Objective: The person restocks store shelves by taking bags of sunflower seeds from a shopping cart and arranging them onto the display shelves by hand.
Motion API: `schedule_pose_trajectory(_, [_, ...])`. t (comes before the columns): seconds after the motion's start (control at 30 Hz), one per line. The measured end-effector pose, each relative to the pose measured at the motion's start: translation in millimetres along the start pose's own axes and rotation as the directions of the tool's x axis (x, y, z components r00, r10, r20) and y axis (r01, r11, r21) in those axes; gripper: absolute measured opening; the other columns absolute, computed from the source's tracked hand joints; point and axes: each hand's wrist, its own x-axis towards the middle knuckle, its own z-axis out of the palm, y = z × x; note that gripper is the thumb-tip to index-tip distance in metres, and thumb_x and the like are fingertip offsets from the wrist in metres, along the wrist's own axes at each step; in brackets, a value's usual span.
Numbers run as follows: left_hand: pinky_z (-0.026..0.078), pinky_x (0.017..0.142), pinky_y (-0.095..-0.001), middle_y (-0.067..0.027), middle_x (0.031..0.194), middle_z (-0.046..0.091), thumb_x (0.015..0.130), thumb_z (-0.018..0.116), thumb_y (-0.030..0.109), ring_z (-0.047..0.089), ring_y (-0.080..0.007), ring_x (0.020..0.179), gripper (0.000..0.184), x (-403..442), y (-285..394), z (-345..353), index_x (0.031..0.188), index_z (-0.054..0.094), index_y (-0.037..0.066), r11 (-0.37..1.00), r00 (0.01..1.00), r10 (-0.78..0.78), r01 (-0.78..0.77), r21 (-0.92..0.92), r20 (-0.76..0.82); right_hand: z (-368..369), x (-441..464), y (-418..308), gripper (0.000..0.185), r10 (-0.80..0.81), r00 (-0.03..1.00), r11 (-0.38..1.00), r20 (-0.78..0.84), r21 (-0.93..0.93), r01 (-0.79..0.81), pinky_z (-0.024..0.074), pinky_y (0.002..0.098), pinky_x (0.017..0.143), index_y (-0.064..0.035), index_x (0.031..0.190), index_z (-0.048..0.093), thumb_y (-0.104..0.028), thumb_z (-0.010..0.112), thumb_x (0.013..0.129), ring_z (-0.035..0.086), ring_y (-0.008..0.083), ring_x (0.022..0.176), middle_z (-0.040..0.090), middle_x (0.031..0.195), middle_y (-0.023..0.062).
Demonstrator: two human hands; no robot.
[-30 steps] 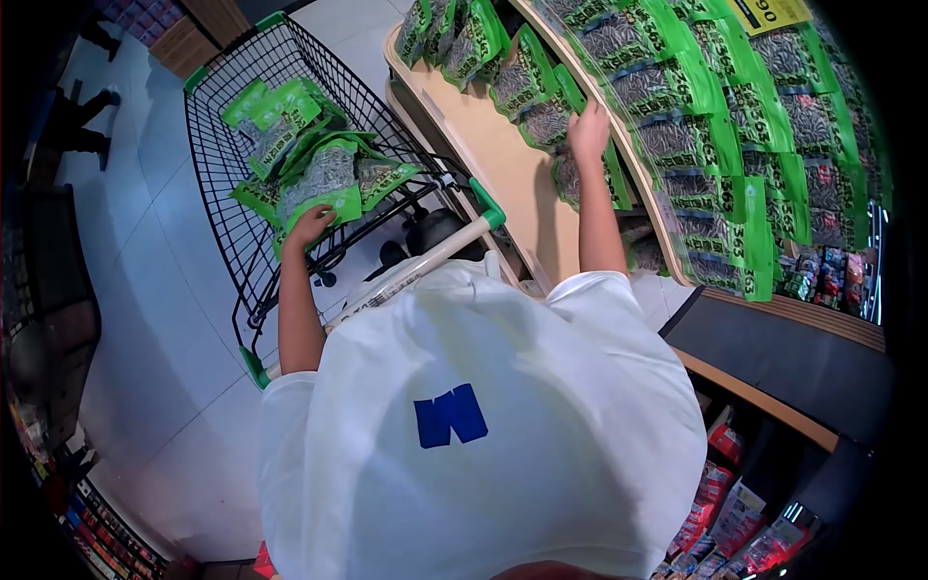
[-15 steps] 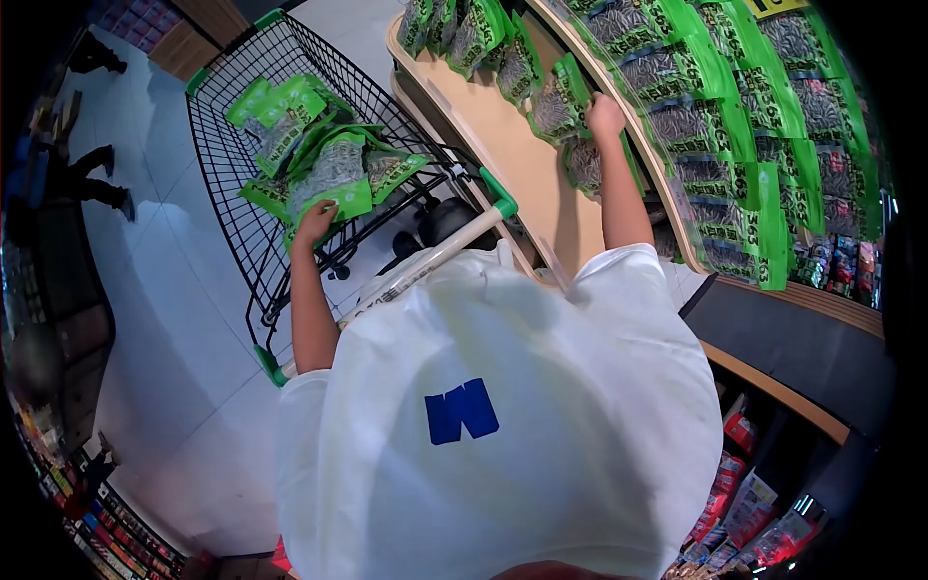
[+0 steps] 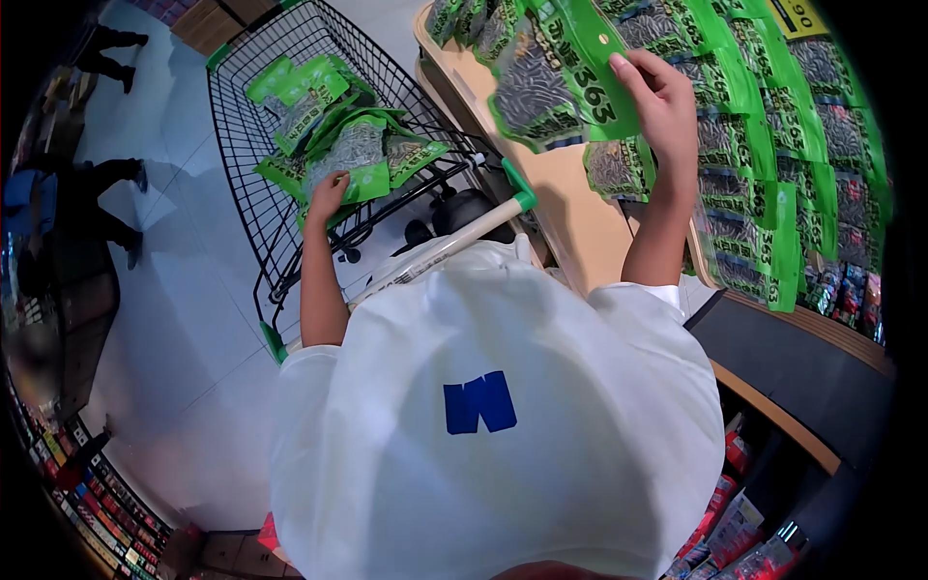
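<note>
My right hand pinches the green top edge of a bag of sunflower seeds, held up above the wooden shelf. The bag's clear front shows dark striped seeds, and "363" is printed on the green part. My left hand is over the shopping cart, its fingers closed at the near edge of another bag of sunflower seeds. That bag lies on a heap of similar green bags inside the cart. The hidden fingertips make the left grip hard to see.
A wooden display shelf stands right of the cart, with one bag lying in it and several at its far end. Rows of hanging bags line its right side. The cart handle crosses before me. People's legs show at left.
My right hand has lifted a bag of sunflower seeds up off the shelf, toward me. My left hand stays at the bags in the cart. The view has shifted slightly.
</note>
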Motion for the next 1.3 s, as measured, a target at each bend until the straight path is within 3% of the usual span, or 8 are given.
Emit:
schedule_pose_trajectory(0.17, [0.043, 0.074, -0.0316, -0.0110, 0.101, 0.058, 0.087, 0.043, 0.042, 0.056, -0.0181, 0.090, 0.047, -10.6, 32.4, -11.6, 0.114, 0.049, 0.005, 0.924, 0.982, -0.186, 0.166, -0.344, -0.027, 110.1, 13.6, 27.7, 0.015, -0.322, 0.946, 0.943, -0.042, 0.070, 0.325, 0.0394, 0.0240, 0.050, -0.0012, 0.085, 0.062, -0.015, 0.060, 0.079, 0.052, 0.0126, 0.053, 0.057, 0.064, 0.0055])
schedule_pose_trajectory(0.23, [0.043, 0.071, -0.0318, -0.0101, 0.098, 0.058, 0.086, 0.041, 0.047, 0.056, -0.0182, 0.087, 0.051, -17.8, 47.1, -16.4, 0.116, 0.047, 0.006, 0.849, 0.969, -0.245, 0.197, -0.491, -0.035, 150.2, 8.9, 33.6, 0.006, -0.631, 0.767, 0.755, 0.116, -0.137, 0.641, 0.0448, 0.0315, 0.058, -0.0052, 0.078, 0.058, -0.008, 0.058, 0.073, 0.056, 0.0252, 0.067, 0.057, 0.077, 0.0078])
schedule_pose_trajectory(0.37, [0.042, 0.070, -0.0339, -0.0131, 0.109, 0.051, 0.079, 0.039, 0.064, 0.051, -0.0226, 0.092, 0.074, -20.3, 40.0, -26.5, 0.127, 0.033, 0.008, 0.576, 0.933, -0.346, 0.297, -0.762, 0.102, 231.9, -37.9, 78.8, 0.006, -0.619, 0.517, 0.597, 0.590, -0.075, 0.799, 0.0471, 0.0357, 0.056, -0.0073, 0.069, 0.056, -0.009, 0.057, 0.063, 0.058, 0.0254, 0.069, 0.056, 0.072, 0.0072])
schedule_pose_trajectory(0.67, [0.045, 0.064, -0.0300, -0.0022, 0.091, 0.055, 0.075, 0.063, 0.020, 0.052, -0.0135, 0.079, 0.059, -23.8, 59.5, -13.3, 0.127, 0.037, 0.017, 0.877, 0.962, -0.123, 0.221, -0.427, 0.245, 224.1, -77.6, 123.1, 0.019, -0.098, 0.666, 0.950, 0.739, -0.130, 0.285, 0.0446, 0.0412, 0.066, -0.0041, 0.075, 0.061, -0.023, 0.057, 0.076, 0.057, 0.0320, 0.073, 0.060, 0.075, 0.0141])
schedule_pose_trajectory(0.83, [0.047, 0.054, -0.0253, -0.0019, 0.082, 0.056, 0.075, 0.060, 0.006, 0.055, -0.0116, 0.071, 0.048, -11.4, 47.6, -0.7, 0.120, 0.046, 0.011, 0.934, 0.982, -0.137, 0.172, -0.312, 0.132, 153.2, -74.6, 131.7, 0.014, -0.174, 0.955, 0.979, 0.241, -0.058, 0.193, 0.0438, 0.0369, 0.073, 0.0004, 0.077, 0.061, -0.012, 0.053, 0.076, 0.055, 0.0304, 0.080, 0.059, 0.081, 0.0135])
schedule_pose_trajectory(1.03, [0.048, 0.050, -0.0269, -0.0092, 0.089, 0.059, 0.077, 0.060, 0.013, 0.060, -0.0166, 0.067, 0.039, 9.6, 17.7, 7.3, 0.114, 0.050, 0.005, 0.972, 0.998, -0.018, 0.003, -0.235, -0.064, 15.1, -87.7, 196.0, 0.028, -0.135, 0.936, 0.590, -0.325, -0.785, -0.187, 0.0400, 0.0427, 0.081, -0.0007, 0.099, 0.055, -0.012, 0.056, 0.073, 0.049, 0.0355, 0.095, 0.052, 0.104, 0.0204])
schedule_pose_trajectory(1.17, [0.046, 0.052, -0.0270, -0.0102, 0.086, 0.060, 0.080, 0.058, 0.021, 0.060, -0.0167, 0.066, 0.038, -3.0, 39.5, 9.4, 0.113, 0.050, 0.003, 0.970, 0.992, -0.076, 0.097, -0.224, 0.099, -43.1, -116.9, 238.8, 0.036, 0.252, 0.829, 0.251, -0.500, -0.793, -0.555, 0.0465, 0.0436, 0.066, -0.0024, 0.101, 0.050, -0.020, 0.061, 0.071, 0.057, 0.0334, 0.082, 0.056, 0.088, 0.0162])
schedule_pose_trajectory(1.3, [0.045, 0.054, -0.0271, -0.0101, 0.083, 0.060, 0.080, 0.057, 0.022, 0.059, -0.0158, 0.064, 0.038, -6.6, 39.7, 9.7, 0.112, 0.050, 0.003, 0.987, 0.994, -0.041, 0.056, -0.152, 0.099, -51.7, -135.4, 255.3, 0.022, 0.420, 0.779, 0.278, -0.466, -0.751, -0.599, 0.0471, 0.0442, 0.066, -0.0045, 0.086, 0.056, -0.024, 0.058, 0.076, 0.059, 0.0337, 0.079, 0.061, 0.083, 0.0166])
